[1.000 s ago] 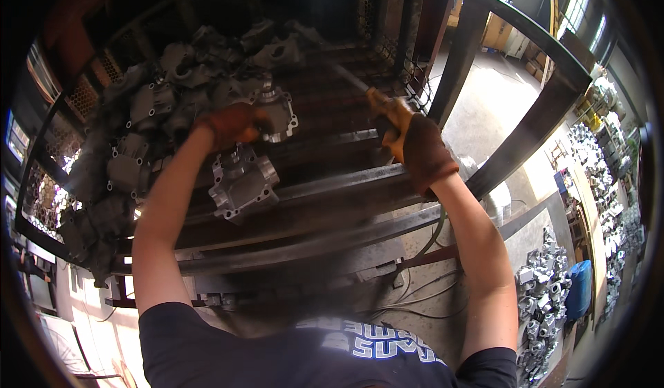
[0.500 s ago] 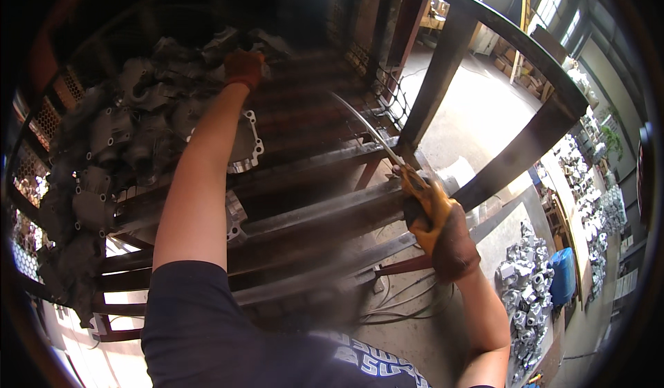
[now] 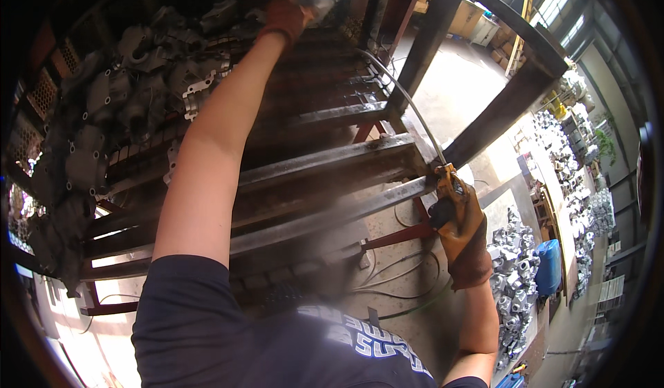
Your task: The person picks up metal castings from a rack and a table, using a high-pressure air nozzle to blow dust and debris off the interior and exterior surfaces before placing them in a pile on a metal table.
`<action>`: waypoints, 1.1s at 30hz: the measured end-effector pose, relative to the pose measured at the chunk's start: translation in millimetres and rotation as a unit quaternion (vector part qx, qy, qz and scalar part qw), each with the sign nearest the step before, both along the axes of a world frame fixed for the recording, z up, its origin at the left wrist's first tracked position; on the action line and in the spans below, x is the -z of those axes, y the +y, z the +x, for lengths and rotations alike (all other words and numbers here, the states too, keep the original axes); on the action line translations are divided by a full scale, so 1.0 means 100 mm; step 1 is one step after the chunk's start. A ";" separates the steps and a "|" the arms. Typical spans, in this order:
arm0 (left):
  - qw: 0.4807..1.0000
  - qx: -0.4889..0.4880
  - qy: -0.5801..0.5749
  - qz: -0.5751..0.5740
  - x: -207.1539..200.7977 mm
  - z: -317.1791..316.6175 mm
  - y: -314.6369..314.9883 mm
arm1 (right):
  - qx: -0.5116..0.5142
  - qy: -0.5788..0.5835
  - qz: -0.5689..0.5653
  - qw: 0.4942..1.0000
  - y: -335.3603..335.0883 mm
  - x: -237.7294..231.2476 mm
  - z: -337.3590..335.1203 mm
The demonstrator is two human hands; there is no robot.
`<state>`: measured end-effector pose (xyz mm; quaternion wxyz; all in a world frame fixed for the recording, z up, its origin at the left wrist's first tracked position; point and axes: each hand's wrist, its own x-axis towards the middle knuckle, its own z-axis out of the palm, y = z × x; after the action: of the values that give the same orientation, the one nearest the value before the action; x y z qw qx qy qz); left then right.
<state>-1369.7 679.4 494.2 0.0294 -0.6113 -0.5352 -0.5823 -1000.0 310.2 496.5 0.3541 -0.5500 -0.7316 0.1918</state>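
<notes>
My gloved left hand [image 3: 285, 19] is stretched far out, closed on a grey metal casting [image 3: 324, 2]. That casting is blurred and partly lost in the dark. My right hand [image 3: 462, 223], in a yellow and brown glove, is wrapped round the handle of a blow gun [image 3: 451, 189]. From the gun a long, thin, bent metal tube [image 3: 415, 108] runs up and away, its tip near the far dark bars. Left of my left arm lies a pile of grey castings [image 3: 138, 87], and one brighter casting [image 3: 198, 97] shows beside the forearm.
Dark metal rails [image 3: 325, 167] cross below my arms, and a thick frame post [image 3: 508, 115] slants at the right. Cables or hoses [image 3: 404, 288] curl on the floor. Several castings [image 3: 515, 284] are heaped at the right, beside a blue container [image 3: 548, 267].
My left hand has moved away from the pile, farther out and to the right, with the casting in it. My right hand and the blow gun have shifted slightly to the right.
</notes>
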 end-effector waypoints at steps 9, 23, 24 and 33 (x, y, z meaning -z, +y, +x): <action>0.925 0.007 0.336 -0.175 0.66 1.34 -1.23 | -0.027 0.173 0.041 0.984 -0.21 -0.11 0.21; 0.907 -0.183 0.167 -0.341 0.05 0.98 -1.26 | 0.074 -0.290 0.048 0.953 -0.11 -0.12 0.08; 0.890 -0.181 0.167 -0.383 -0.02 1.01 -1.12 | 0.094 -0.313 0.032 0.945 -0.06 -0.02 0.10; 0.777 -0.137 0.262 -0.556 0.14 0.92 -0.38 | 0.105 -0.278 0.014 0.955 -0.13 -0.01 -0.06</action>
<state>-1277.3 641.5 480.5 -0.0976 -0.5704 -0.8155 0.0095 -1006.2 296.7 497.3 0.1619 -0.6502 -0.7422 -0.0170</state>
